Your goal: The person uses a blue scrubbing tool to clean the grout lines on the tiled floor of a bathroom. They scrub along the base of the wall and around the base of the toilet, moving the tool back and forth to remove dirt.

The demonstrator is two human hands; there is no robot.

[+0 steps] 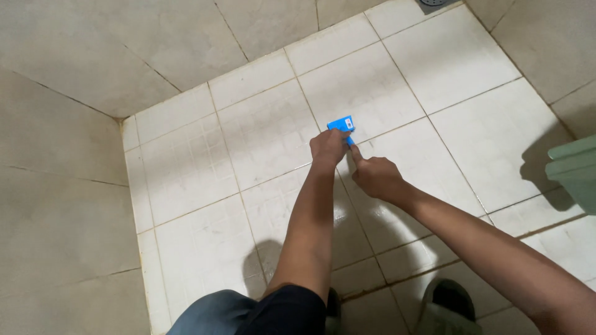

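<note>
A small blue rectangular pad lies on the white tiled floor, near a grout line. My left hand reaches down and grips its near edge with curled fingers. My right hand sits just to the right of it, mostly closed, with the index finger stretched out and its tip at the pad's lower right corner. Both forearms extend down from the bottom of the view.
Beige tiled walls rise at the left and back, meeting in a corner. A pale green container stands at the right edge. A floor drain shows at the top. My sandalled foot and a knee are at the bottom.
</note>
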